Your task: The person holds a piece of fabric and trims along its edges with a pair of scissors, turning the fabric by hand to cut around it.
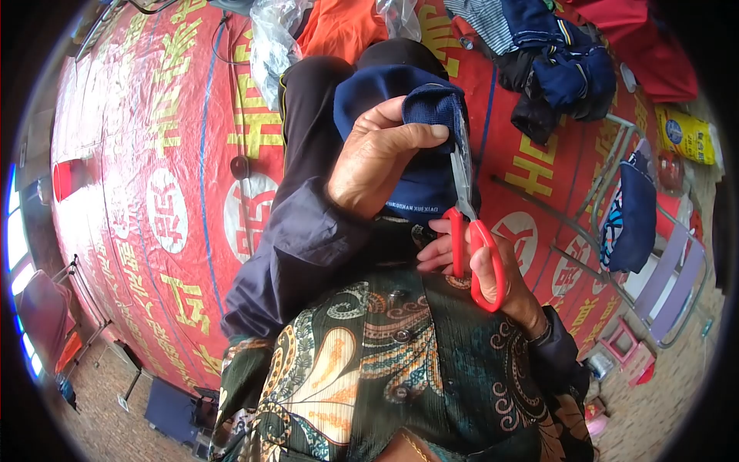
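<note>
Pinching the cloth (427, 106), the left hand (369, 158) has scissors (466, 206) just beside its grip, grasped in the right hand (508, 281). Cutting looks unfinished.

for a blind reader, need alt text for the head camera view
A seated person's left hand holds dark blue fabric; the right hand holds red-handled scissors, blades at the fabric's edge. A red sheet with yellow characters spreads below.

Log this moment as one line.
left hand: pinching navy-blue knit fabric | right hand: holding red-handled metal scissors | blades: at fabric edge
</note>
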`<action>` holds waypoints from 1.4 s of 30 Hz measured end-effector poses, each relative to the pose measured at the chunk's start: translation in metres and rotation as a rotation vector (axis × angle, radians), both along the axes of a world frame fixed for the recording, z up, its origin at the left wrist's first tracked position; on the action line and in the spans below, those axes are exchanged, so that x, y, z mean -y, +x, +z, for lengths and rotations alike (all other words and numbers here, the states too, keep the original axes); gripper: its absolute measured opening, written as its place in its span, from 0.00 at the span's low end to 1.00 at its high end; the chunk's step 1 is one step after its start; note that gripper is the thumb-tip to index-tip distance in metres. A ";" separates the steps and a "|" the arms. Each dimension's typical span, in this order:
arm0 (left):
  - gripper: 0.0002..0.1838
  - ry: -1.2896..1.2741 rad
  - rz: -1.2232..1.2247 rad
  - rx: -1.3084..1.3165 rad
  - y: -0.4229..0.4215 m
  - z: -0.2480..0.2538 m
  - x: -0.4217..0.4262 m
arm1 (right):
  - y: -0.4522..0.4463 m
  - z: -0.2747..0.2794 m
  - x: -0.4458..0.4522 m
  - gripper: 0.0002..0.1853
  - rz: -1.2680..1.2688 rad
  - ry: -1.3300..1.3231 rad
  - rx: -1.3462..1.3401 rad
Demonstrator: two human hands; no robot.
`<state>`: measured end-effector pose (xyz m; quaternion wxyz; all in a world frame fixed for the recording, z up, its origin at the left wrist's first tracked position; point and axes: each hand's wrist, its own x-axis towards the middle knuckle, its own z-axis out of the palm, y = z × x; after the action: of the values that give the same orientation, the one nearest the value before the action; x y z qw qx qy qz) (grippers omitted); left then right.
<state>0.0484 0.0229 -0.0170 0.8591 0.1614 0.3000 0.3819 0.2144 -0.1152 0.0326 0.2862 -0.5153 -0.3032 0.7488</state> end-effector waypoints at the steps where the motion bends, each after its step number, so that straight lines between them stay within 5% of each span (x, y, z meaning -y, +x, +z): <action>1: 0.11 0.015 0.013 0.021 0.000 -0.001 0.000 | 0.000 0.000 0.000 0.48 -0.010 -0.009 -0.004; 9: 0.11 0.059 -0.004 0.002 0.006 0.003 0.000 | 0.000 0.006 -0.002 0.43 -0.054 0.017 0.075; 17: 0.10 0.076 -0.044 -0.070 0.005 0.008 0.000 | 0.000 0.008 -0.007 0.28 -0.070 0.048 0.147; 23: 0.07 0.035 -0.077 -0.080 0.006 0.009 0.000 | 0.004 -0.002 -0.001 0.29 -0.041 0.065 0.353; 42: 0.07 0.062 -0.136 -0.115 0.011 0.011 0.004 | -0.001 -0.002 0.005 0.24 -0.151 0.164 0.268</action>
<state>0.0590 0.0192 -0.0063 0.8590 0.2294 0.3253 0.3221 0.2130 -0.1199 0.0303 0.3399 -0.6068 -0.3589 0.6225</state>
